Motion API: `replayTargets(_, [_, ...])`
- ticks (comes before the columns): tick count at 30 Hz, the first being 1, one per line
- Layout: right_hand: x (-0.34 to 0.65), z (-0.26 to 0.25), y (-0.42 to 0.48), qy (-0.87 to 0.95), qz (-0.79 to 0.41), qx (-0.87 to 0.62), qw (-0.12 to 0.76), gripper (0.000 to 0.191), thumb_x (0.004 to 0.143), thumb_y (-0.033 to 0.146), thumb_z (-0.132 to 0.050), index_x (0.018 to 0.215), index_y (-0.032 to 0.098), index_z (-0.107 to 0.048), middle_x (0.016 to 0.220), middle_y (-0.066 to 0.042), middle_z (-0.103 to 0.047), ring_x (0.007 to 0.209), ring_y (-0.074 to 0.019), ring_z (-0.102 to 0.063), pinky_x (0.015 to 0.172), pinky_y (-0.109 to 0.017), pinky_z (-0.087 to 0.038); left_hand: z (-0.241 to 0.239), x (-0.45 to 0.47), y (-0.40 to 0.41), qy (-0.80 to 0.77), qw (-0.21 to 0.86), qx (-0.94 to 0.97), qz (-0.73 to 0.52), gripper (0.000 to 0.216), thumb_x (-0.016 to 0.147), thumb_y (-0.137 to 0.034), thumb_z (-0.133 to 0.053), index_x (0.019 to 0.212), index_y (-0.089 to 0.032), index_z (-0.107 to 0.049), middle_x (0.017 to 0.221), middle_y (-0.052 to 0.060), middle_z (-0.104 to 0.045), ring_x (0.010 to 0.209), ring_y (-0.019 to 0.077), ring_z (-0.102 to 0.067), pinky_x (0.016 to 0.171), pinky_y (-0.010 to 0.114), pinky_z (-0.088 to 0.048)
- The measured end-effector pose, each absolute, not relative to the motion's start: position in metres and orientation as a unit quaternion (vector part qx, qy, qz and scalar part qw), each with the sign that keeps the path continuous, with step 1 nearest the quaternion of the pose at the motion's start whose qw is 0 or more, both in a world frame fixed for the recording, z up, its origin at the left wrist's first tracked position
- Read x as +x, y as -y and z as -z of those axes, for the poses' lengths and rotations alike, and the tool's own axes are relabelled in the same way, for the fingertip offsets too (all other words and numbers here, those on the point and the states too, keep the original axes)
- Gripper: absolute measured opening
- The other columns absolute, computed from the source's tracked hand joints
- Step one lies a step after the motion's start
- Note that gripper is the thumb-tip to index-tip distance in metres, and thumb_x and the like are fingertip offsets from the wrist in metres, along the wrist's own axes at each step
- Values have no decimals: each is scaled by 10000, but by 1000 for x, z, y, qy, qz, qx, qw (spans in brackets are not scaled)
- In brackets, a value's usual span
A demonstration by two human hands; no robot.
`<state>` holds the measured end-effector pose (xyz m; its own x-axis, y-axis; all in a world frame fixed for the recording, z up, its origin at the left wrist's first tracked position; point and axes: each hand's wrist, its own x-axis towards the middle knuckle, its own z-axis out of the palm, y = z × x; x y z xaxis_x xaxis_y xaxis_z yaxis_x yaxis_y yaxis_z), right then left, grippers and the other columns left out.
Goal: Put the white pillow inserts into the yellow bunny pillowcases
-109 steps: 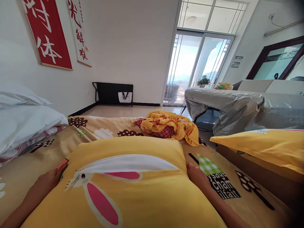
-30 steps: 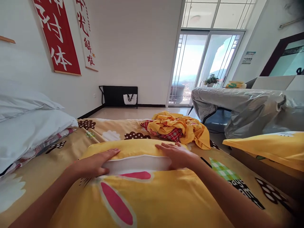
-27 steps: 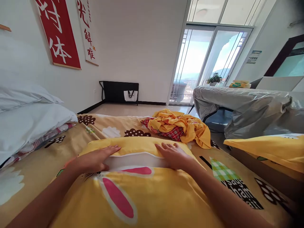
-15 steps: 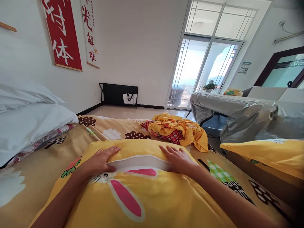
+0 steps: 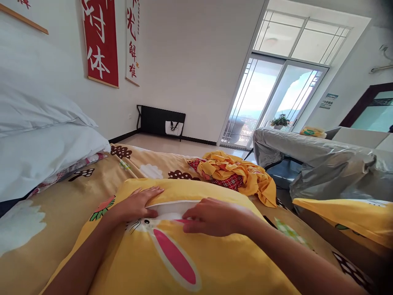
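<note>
A plump yellow pillow (image 5: 196, 254) with a white and pink rabbit print lies on the patterned bed sheet (image 5: 61, 213) right in front of me. My left hand (image 5: 138, 201) rests flat on the pillow's upper left part, fingers spread. My right hand (image 5: 211, 216) lies on the middle of the pillow, fingers bent and pointing left over the white strip of the print. Neither hand grips anything.
White pillows (image 5: 39, 143) are stacked at the left. A crumpled yellow and red checked cloth (image 5: 236, 174) lies beyond the pillow. Another yellow pillow (image 5: 353, 213) sits at the right, and a table under a silver cover (image 5: 319, 164) stands behind it.
My hands went from the pillow's sides onto its top. In the last half second my right hand slid left toward the middle; my left hand stayed put. The view turned left.
</note>
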<state>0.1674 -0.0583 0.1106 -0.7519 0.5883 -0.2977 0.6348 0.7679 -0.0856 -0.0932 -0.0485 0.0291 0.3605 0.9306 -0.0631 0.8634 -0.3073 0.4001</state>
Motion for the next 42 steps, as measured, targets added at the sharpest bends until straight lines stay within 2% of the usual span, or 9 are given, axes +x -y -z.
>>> replayTargets(3, [141,-82,45,-927,74,326,170,606,836,681,-359,903,187,-704,831,-101,-700,764,-250,-637,642,-329,-443,-31,-98,51,-546,180,814,-79,691,837,-458,-501,1457,-242,-287,1538,25,-249,1415,250,-201,1154,420,-161])
replayTargets(8, [127,-64,41,-928,57,334,155,777,791,779,-262,901,150,-705,888,-148,-699,815,-277,-644,672,-352,-456,-36,-109,56,-525,182,827,-83,636,838,-347,-499,1441,-236,-326,1523,25,-293,1399,231,-249,1142,370,-210])
replayTargets(10, [129,-68,45,-927,60,336,155,783,793,778,-254,904,148,-705,900,-154,-700,816,-280,-646,663,-349,-458,-41,-115,60,-522,198,825,-91,624,841,-368,-500,1430,-229,-348,1510,35,-324,1380,230,-296,1130,352,-241])
replayTargets(16, [129,-76,62,-929,27,351,116,622,840,649,-363,867,125,-699,865,-158,-705,785,-285,-658,681,-354,-458,-60,-132,84,-552,212,796,-127,590,844,-553,-481,1335,-226,-476,1390,45,-499,1282,247,-436,1072,324,-327])
replayTargets(20, [125,-71,71,-928,-7,357,107,554,848,586,-401,864,117,-695,837,-164,-705,781,-288,-665,672,-344,-457,-68,-132,99,-535,206,808,-133,503,749,-384,-628,1211,-217,-523,1275,48,-549,1193,231,-486,1007,281,-373])
replayTargets(26, [122,-68,71,-926,-22,359,115,538,852,573,-398,855,122,-691,830,-155,-701,766,-285,-664,659,-339,-451,-65,-123,95,-515,235,817,-110,144,736,-225,-561,876,-192,-563,959,6,-570,929,171,-538,820,230,-404])
replayTargets(30, [123,-70,74,-926,-36,363,100,507,857,570,-434,900,124,-672,843,-150,-699,770,-285,-661,658,-336,-446,-62,-121,91,-511,223,823,-111,73,697,-156,-549,761,-182,-526,887,-3,-538,842,150,-518,755,224,-383])
replayTargets(37, [124,-95,90,-919,-97,368,100,390,903,478,-468,915,131,-646,920,-136,-677,844,-276,-640,733,-353,-432,-62,-115,95,-500,183,838,-119,36,758,-199,-538,725,-185,-538,871,12,-549,814,157,-525,761,246,-398])
replayTargets(42, [107,-111,87,-967,-54,243,48,246,922,330,-457,915,156,-631,910,-85,-670,845,-222,-622,748,-326,-403,-65,-106,104,-492,185,842,-123,84,796,-256,-543,811,-222,-618,931,16,-588,864,178,-549,783,263,-417])
